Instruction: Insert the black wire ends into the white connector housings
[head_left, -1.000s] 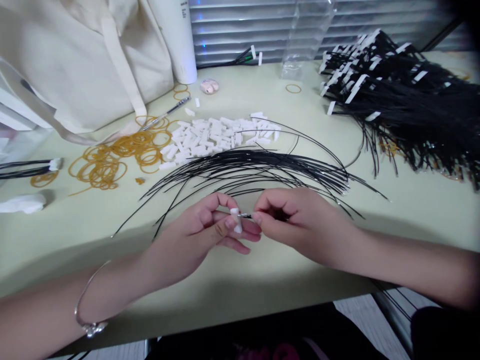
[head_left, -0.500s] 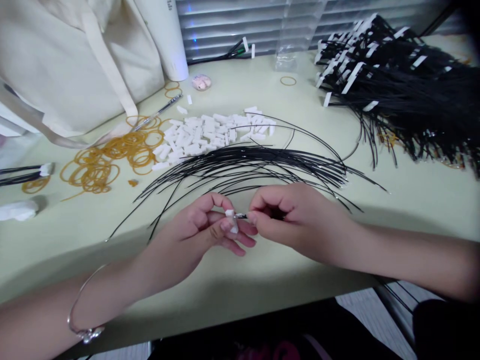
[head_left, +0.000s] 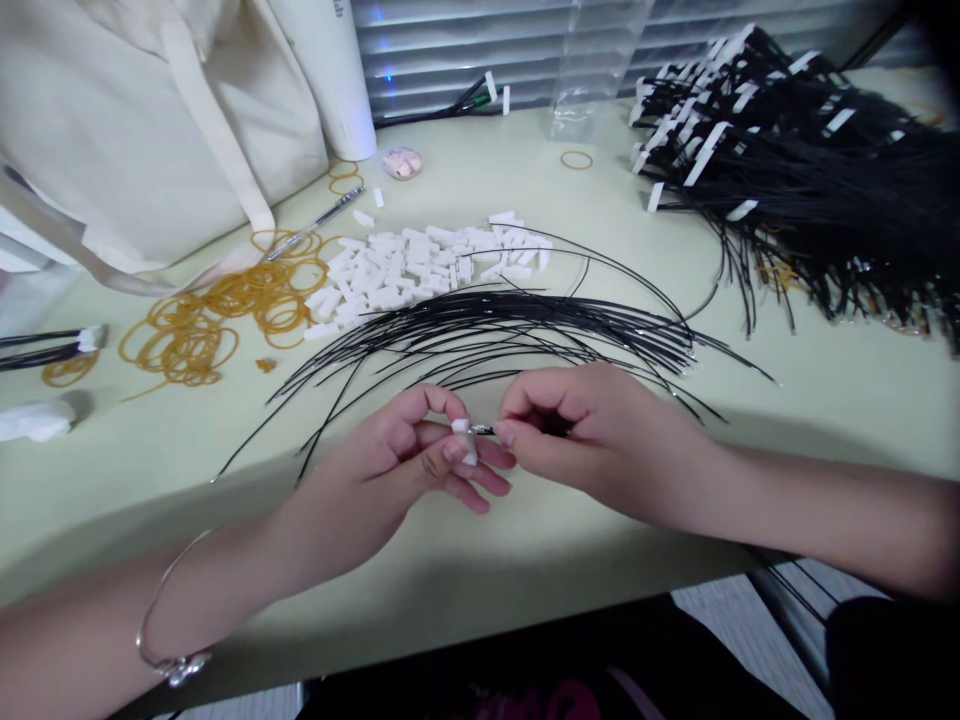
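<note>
Between thumb and fingers, my left hand (head_left: 420, 455) pinches a small white connector (head_left: 468, 456), held upright. My right hand (head_left: 581, 432) grips black wires (head_left: 484, 431) whose metal tips meet or nearly meet the connector's right side; the exact contact is too small to tell. My right fingers hide the rest of these wires. Just beyond both hands, a bundle of loose black wires (head_left: 517, 310) lies across the table. Behind it is a heap of white connectors (head_left: 397, 268).
Yellow rubber bands (head_left: 184, 340) and a pen (head_left: 319, 222) lie left on the table (head_left: 600, 215), near a cloth bag (head_left: 180, 130) and a white bottle (head_left: 330, 80). A large pile of wired connectors (head_left: 825, 180) fills the back right. Connector-ended wires (head_left: 45, 348) lie far left.
</note>
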